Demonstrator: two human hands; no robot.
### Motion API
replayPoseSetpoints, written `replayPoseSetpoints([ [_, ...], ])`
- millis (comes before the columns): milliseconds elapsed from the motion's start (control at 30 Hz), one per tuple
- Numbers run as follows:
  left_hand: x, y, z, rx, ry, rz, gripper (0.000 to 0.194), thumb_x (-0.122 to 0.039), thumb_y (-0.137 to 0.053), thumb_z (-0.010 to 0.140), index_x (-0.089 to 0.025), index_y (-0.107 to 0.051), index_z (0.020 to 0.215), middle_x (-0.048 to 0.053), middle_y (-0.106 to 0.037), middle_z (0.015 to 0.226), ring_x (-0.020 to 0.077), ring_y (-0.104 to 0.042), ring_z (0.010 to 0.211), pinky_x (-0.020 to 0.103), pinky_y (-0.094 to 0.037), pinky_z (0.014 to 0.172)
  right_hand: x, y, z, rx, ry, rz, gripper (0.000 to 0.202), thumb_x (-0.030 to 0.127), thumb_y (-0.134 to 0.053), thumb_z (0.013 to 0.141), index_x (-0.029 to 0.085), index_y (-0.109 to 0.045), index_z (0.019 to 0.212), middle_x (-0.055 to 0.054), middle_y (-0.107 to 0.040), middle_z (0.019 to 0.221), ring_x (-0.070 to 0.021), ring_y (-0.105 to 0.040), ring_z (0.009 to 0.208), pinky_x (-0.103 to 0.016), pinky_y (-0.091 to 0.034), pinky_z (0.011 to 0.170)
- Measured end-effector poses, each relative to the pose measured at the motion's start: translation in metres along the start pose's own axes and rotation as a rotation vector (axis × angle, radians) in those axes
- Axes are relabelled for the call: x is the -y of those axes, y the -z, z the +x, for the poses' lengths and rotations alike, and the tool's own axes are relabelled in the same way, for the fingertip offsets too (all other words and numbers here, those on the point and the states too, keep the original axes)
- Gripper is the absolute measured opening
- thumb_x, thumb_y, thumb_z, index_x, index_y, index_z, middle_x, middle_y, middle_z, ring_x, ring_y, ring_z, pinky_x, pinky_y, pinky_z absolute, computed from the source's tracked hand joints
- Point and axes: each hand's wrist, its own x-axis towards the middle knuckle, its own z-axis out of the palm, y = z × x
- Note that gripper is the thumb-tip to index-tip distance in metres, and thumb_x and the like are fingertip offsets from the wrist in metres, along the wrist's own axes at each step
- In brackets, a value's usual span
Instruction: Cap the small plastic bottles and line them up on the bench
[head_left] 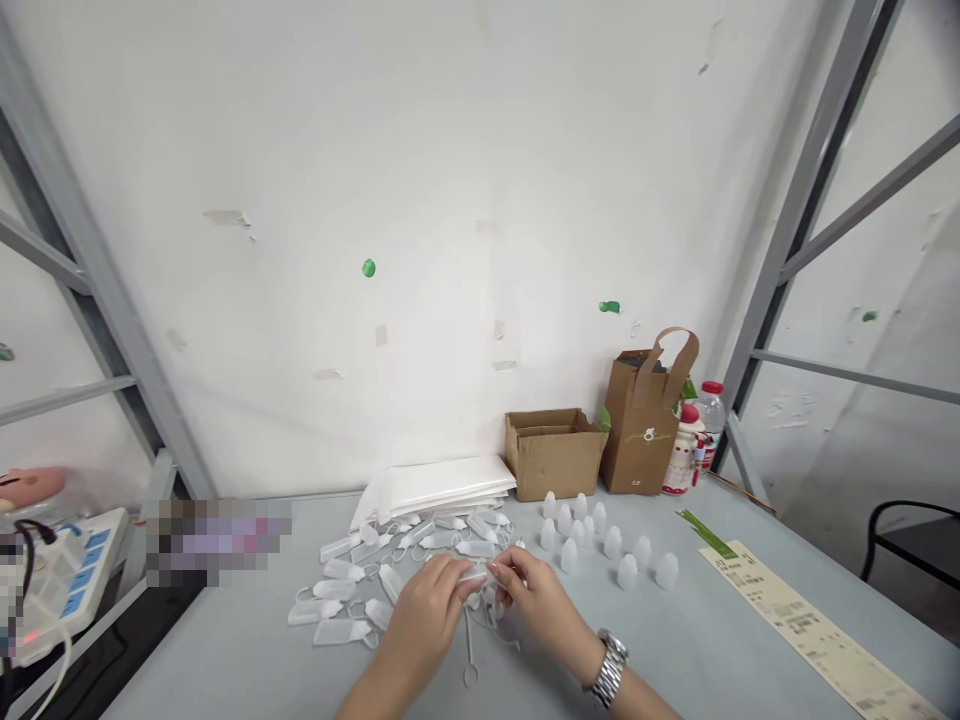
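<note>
One view is available, from the head, and both of my hands show in it. My left hand (pixel 424 610) has its grip closed on a translucent piece (pixel 472 573), thumb and fingertips at its left part. My right hand (pixel 544 600) has its grip closed at the piece's right end; fine detail under those fingertips is too small to tell.

Principal relation: the piece lies directly between the two grips, its long axis running roughly crosswise from left to right, in line with both sets of fingertips. Neither hand is clearly nearer; each meets one end.

Surroundings on the worktop (pixel 247 660): a ring-ended strip (pixel 469 645) lies just below the piece, between my forearms, its ring towards me. Translucent bottles (pixel 341 632) lie on their sides to the left and beyond, nearer my left hand. Domed caps (pixel 612 543) stand upright beyond and to the right, nearer my right hand, apart from it. A cardboard box (pixel 555 480) stands behind them, well apart from both grips.
</note>
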Motion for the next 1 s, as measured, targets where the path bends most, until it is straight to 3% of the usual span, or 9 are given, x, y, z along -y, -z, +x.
replayPoseSetpoints([
  [233,-0.005,0.005,0.004,0.053,0.281,-0.151,0.035,-0.038,-0.028,0.089,-0.021,-0.055,0.075,0.001,-0.058,0.068,0.0168,-0.057,0.068,0.029,-0.045,0.065,-0.003,0.009,0.004,-0.167,0.068,0.001,0.023,0.038,-0.043,0.084,0.018,-0.053,0.083,0.0,-0.055,0.071,-0.015,-0.052,0.066,-0.025,-0.041,0.062],
  [400,0.001,0.007,0.005,-0.07,0.4,-0.2,0.034,-0.042,-0.028,0.088,-0.021,-0.055,0.084,0.002,-0.058,0.075,0.0182,-0.056,0.071,0.032,-0.045,0.069,-0.016,0.011,0.01,-0.217,0.007,-0.217,0.02,0.032,-0.047,0.082,0.017,-0.057,0.074,-0.003,-0.057,0.073,-0.0173,-0.052,0.07,-0.027,-0.039,0.065],
  [600,0.005,0.006,0.003,-0.142,0.399,-0.189,0.03,-0.041,-0.032,0.087,-0.023,-0.055,0.095,0.004,-0.06,0.09,0.0192,-0.057,0.082,0.035,-0.046,0.074,-0.017,0.001,0.005,-0.121,0.035,-0.396,0.017,0.027,-0.051,0.08,0.018,-0.064,0.077,-0.003,-0.059,0.078,-0.0171,-0.053,0.073,-0.029,-0.037,0.072],
  [800,0.0,0.003,0.005,-0.04,0.324,-0.202,0.03,-0.04,-0.035,0.086,-0.022,-0.057,0.095,0.005,-0.061,0.09,0.0191,-0.057,0.085,0.034,-0.047,0.076,-0.011,0.007,0.006,-0.192,0.094,-0.206,0.035,0.042,-0.05,0.081,0.017,-0.06,0.104,-0.003,-0.056,0.079,-0.017,-0.053,0.073,-0.029,-0.041,0.073],
  [1000,-0.007,0.002,0.002,0.081,0.207,-0.238,0.026,-0.038,-0.038,0.086,-0.025,-0.058,0.097,0.004,-0.062,0.093,0.0173,-0.057,0.088,0.03,-0.047,0.077,-0.004,0.004,0.005,-0.093,0.069,-0.058,0.029,0.041,-0.05,0.079,0.016,-0.064,0.08,-0.002,-0.06,0.069,-0.0152,-0.054,0.064,-0.026,-0.041,0.064],
])
